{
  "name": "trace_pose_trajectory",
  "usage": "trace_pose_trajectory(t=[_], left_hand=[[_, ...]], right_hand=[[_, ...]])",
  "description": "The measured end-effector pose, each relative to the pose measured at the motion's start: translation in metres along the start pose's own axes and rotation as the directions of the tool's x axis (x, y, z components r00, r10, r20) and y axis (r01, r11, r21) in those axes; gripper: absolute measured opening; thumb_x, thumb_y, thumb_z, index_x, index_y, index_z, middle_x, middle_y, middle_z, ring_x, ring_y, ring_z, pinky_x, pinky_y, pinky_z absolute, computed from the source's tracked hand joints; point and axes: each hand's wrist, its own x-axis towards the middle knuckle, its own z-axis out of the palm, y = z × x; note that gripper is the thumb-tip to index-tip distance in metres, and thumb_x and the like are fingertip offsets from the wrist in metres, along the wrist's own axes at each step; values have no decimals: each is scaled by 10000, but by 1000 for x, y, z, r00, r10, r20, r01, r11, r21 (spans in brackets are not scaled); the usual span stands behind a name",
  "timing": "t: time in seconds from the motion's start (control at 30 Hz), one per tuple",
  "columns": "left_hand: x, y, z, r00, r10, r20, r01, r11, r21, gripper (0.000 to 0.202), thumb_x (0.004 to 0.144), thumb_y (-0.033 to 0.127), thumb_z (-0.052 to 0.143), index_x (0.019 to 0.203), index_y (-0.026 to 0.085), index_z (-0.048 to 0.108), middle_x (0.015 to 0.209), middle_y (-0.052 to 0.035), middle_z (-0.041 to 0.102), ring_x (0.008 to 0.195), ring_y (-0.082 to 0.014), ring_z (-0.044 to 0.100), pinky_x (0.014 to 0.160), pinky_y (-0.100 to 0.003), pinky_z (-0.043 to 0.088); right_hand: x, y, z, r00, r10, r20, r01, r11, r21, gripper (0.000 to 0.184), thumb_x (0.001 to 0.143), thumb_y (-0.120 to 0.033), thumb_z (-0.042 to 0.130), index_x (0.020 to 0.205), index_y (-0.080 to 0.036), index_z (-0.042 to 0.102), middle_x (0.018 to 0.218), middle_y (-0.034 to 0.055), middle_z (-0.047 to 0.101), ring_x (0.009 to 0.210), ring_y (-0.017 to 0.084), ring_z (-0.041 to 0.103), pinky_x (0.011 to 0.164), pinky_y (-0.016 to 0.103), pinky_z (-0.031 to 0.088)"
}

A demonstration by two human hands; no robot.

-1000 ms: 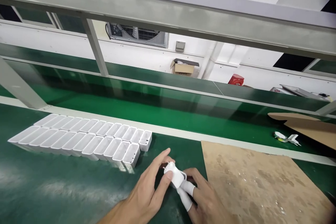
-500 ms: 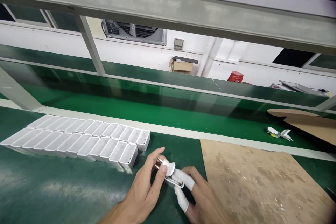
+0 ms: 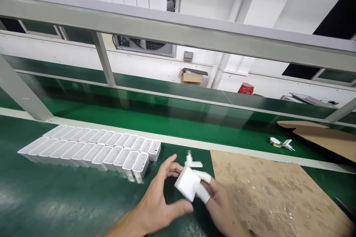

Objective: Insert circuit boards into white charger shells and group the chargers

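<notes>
A white boxy power adapter (image 3: 187, 183) is held above the green bench, a little blurred, with a flat white flap (image 3: 197, 164) and a prong part standing up at its top. My right hand (image 3: 218, 202) pinches it from the right between thumb and index finger, both in white finger cots. My left hand (image 3: 160, 192) is around the left side with its fingers spread and thumb stretched out beneath. The left fingertips are close to the adapter; whether they touch it I cannot tell. The adapter's inside is turned out of sight.
Two rows of white open-topped cases (image 3: 101, 153) stand on the green bench (image 3: 69, 196) at left. A stained brown board (image 3: 267, 189) lies at right. Beyond the pale edge strip, small white parts (image 3: 280, 143) and cardboard (image 3: 319, 133) rest. A metal frame rail (image 3: 178, 29) crosses above.
The adapter has been turned over, so a plain face shows instead of its open interior. My left hand has loosened from it and spread; my right hand keeps its grip. The view has tilted upward.
</notes>
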Motion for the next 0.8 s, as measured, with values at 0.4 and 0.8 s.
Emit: trace_pose_trajectory(t=[0.4, 0.8], left_hand=[[-7, -8, 21, 982, 161, -96, -145, 977, 156, 774, 992, 386, 706, 1605, 409, 234, 1379, -89, 599, 1228, -290, 631, 1084, -529, 543], [0, -14, 13, 996, 84, -41, -63, 931, 360, 775, 981, 257, 629, 1615, 369, 197, 1315, -108, 599, 1242, -339, 592, 1057, -577, 528]], right_hand=[[3, -14, 12, 950, 303, 80, -292, 765, 574, 437, 839, -547, 822, 1031, -161, 756, 904, 103, 772, 918, 286, 738, 746, 377, 593], [-1, -7, 4, 994, -105, -39, 96, 975, -201, 266, 1023, -450, 605, 1155, -232, 681, 1183, 83, 676, 958, 190, 699, 854, 313, 592]])
